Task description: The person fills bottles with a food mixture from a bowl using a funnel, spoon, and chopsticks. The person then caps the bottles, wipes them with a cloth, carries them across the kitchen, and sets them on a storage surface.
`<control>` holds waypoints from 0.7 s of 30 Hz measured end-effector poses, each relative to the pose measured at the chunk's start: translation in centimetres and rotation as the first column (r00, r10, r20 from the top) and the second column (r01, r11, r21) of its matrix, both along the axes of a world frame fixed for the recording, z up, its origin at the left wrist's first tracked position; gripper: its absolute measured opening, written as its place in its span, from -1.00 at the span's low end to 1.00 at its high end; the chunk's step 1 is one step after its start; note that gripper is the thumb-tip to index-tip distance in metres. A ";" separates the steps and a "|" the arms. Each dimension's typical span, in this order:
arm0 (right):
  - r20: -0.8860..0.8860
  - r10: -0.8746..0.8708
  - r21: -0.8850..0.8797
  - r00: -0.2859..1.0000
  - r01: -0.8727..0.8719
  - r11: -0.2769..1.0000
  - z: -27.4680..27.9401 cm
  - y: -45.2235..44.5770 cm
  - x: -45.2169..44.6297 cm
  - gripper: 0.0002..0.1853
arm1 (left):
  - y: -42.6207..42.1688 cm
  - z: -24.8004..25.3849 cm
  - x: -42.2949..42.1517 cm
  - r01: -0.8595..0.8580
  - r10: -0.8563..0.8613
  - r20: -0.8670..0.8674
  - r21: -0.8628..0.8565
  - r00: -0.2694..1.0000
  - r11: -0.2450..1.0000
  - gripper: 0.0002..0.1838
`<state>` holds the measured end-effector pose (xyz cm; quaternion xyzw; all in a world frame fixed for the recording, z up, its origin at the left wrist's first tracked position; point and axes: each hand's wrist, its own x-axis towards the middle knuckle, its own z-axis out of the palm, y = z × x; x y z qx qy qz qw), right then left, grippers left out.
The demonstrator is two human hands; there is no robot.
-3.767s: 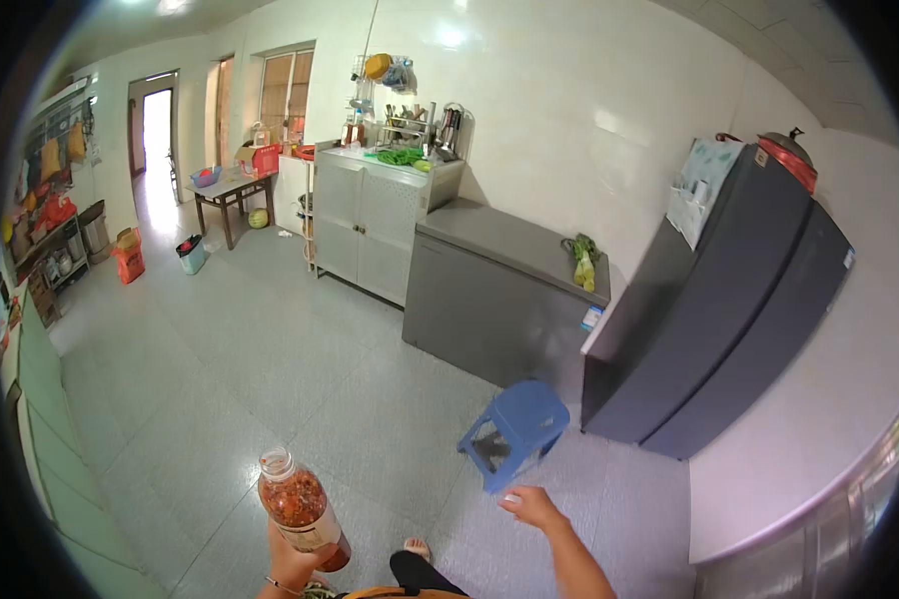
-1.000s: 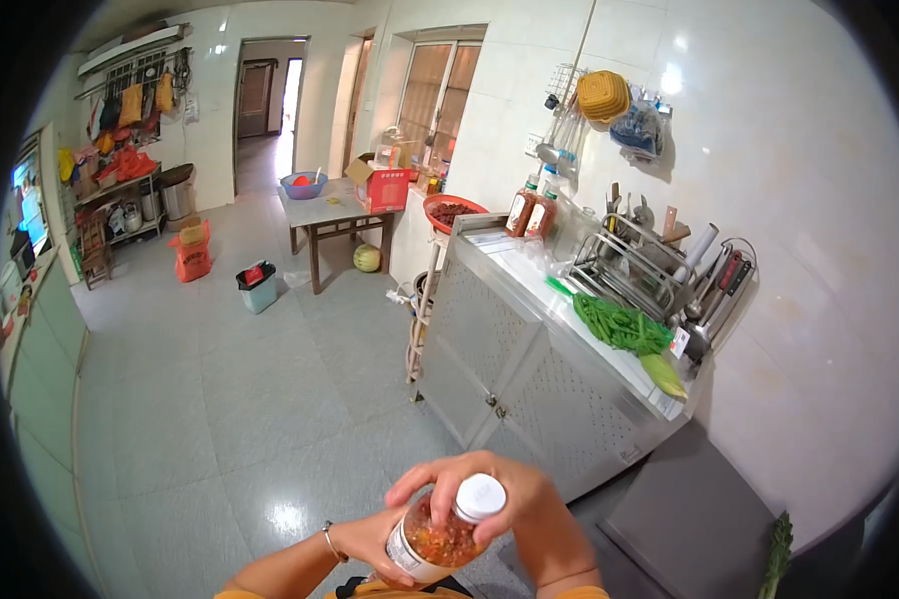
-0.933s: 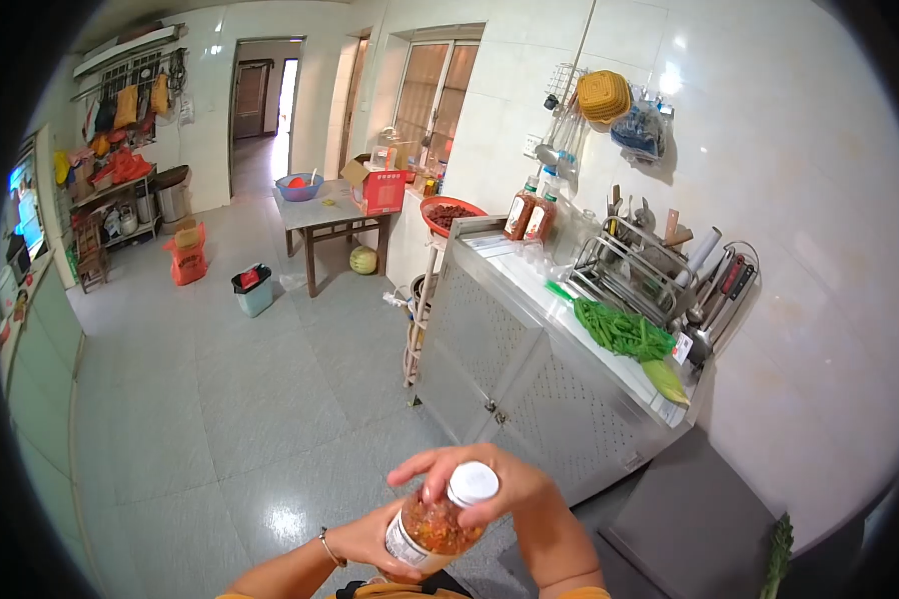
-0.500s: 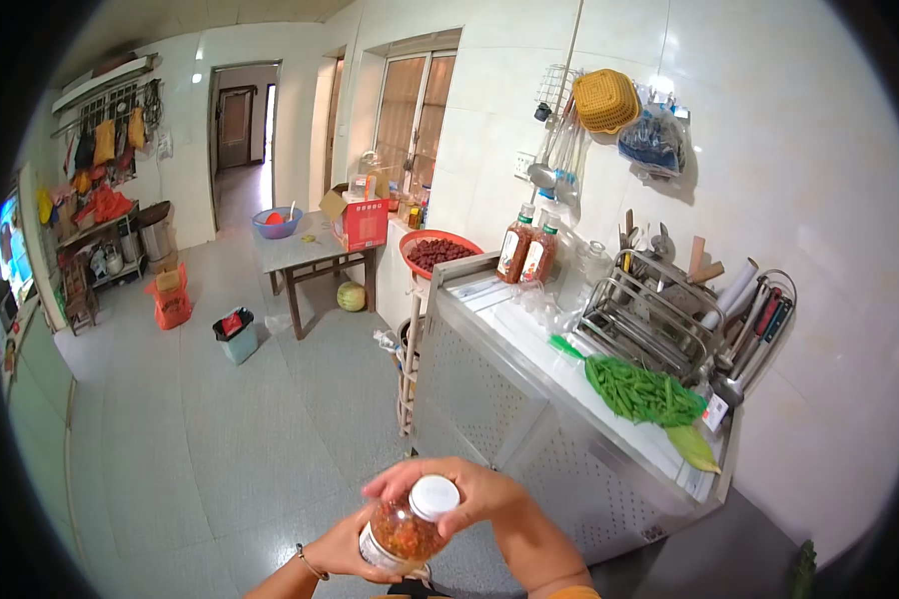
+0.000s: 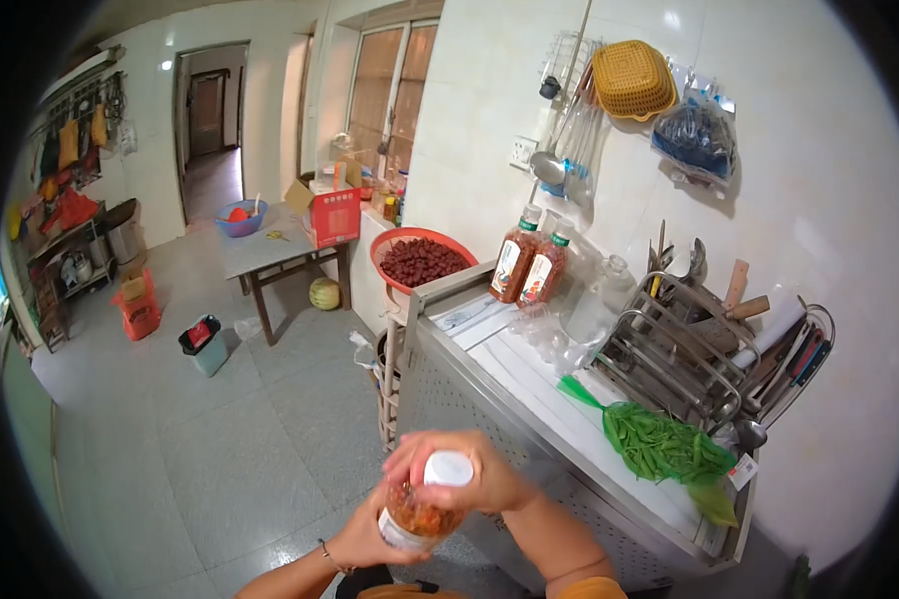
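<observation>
A clear bottle [image 5: 425,517] of chunky red-orange sauce, with a white cap [image 5: 449,468] on it, is held in front of my body. My left hand [image 5: 370,532], with a bracelet at its wrist, wraps round the lower part of the bottle. From the right, my right hand [image 5: 474,467] curls its fingers round the cap and the bottle's top. Two similar bottles [image 5: 514,262] of red sauce with labels stand at the back left of the metal cabinet's top [image 5: 489,349].
On the cabinet are a green net bag [image 5: 659,444] of pods, a glass jar [image 5: 614,283] and a utensil rack [image 5: 669,349]. Left of it stands a red basin [image 5: 425,262] of dark red fruit. Further off are a table [image 5: 260,252] and a bin [image 5: 206,346].
Since the oldest frame, a white cap has come onto the bottle and my right hand has closed on it. The view has turned left and moved nearer the cabinet.
</observation>
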<state>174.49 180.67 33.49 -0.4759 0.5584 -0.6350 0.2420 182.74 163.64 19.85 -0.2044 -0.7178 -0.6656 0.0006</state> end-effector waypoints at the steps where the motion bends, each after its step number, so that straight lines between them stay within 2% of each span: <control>1: 0.050 -0.083 0.005 0.995 0.083 0.997 0.1 -0.4 -1.1 -0.82 | 0.2 0.8 -1.3 -0.090 0.092 -0.037 0.065 0.995 0.994 0.07; 2: 0.092 -0.166 0.014 0.982 0.166 0.986 0.1 -0.8 -2.2 -0.81 | 0.2 0.9 -2.4 -0.074 0.076 -0.035 0.069 0.996 0.995 0.07; 4: 0.089 -0.190 0.021 0.978 0.189 0.982 0.2 -1.6 -4.8 -0.80 | -0.5 1.5 -5.4 -0.182 0.178 0.058 0.062 0.982 0.981 0.06; 5: 0.058 -0.219 0.043 0.974 0.216 0.975 0.4 -2.0 -5.8 -0.78 | -0.9 2.0 -6.8 -0.216 0.213 -0.088 -0.021 0.973 0.976 0.05; 7: 0.024 -0.266 0.061 0.964 0.264 0.963 0.8 -2.9 -8.1 -0.75 | -2.2 1.8 -9.7 -0.175 0.171 -0.109 -0.032 0.979 0.984 0.08; 9: -0.048 -0.233 0.031 0.971 0.234 0.972 0.7 -3.5 -10.2 -0.65 | -3.4 1.6 -12.2 -0.129 0.122 -0.125 -0.048 0.985 0.990 0.10; 10: -0.051 -0.254 0.027 0.966 0.256 0.966 1.1 -3.7 -10.9 -0.65 | -3.9 1.6 -13.5 -0.111 0.108 -0.160 -0.011 0.981 0.994 0.09; 12: 0.142 -0.197 -0.128 0.970 0.215 0.968 2.4 -3.2 -11.9 -0.42 | -4.8 2.0 -15.7 -0.070 0.073 -0.188 0.025 0.979 0.997 0.07; 13: 0.034 -0.253 -0.070 0.967 0.255 0.964 2.6 -1.9 -13.5 -0.29 | -5.2 2.6 -16.5 -0.059 0.069 -0.175 0.061 0.982 0.996 0.10; 14: -0.060 -0.418 0.035 0.906 0.421 0.907 3.2 -0.4 -14.6 -0.35 | -5.6 3.1 -17.1 -0.052 0.067 -0.162 0.099 0.984 0.994 0.13; 15: -0.172 -0.553 0.123 0.815 0.575 0.809 3.8 1.0 -15.7 -0.41 | -6.0 3.5 -17.5 -0.037 0.054 -0.127 0.132 0.990 0.991 0.17; 16: -0.367 -0.686 0.168 0.628 0.771 0.615 4.3 2.2 -17.2 -0.49 | -6.4 3.3 -18.2 -0.024 0.041 -0.128 0.135 0.991 0.991 0.17; 17: -0.556 -0.730 0.156 0.397 0.913 0.377 4.6 3.4 -18.8 -0.57 | -7.0 2.7 -18.8 0.006 0.005 -0.072 0.151 0.997 0.989 0.19; 18: -0.764 -0.625 0.021 0.157 0.976 0.219 4.5 5.0 -20.8 -0.64 | -7.5 2.1 -19.3 0.032 -0.030 -0.017 0.169 0.999 0.985 0.21; 19: -0.890 -0.446 -0.151 -0.095 0.984 0.092 4.1 6.8 -23.1 -0.71 | -8.0 1.7 -19.8 0.035 -0.034 -0.011 0.138 0.999 0.990 0.24; 21: -0.911 -0.301 -0.297 -0.281 0.955 0.007 3.3 9.8 -27.3 -0.76 | -8.0 1.5 -20.3 -0.020 0.022 -0.004 0.185 1.000 0.983 0.17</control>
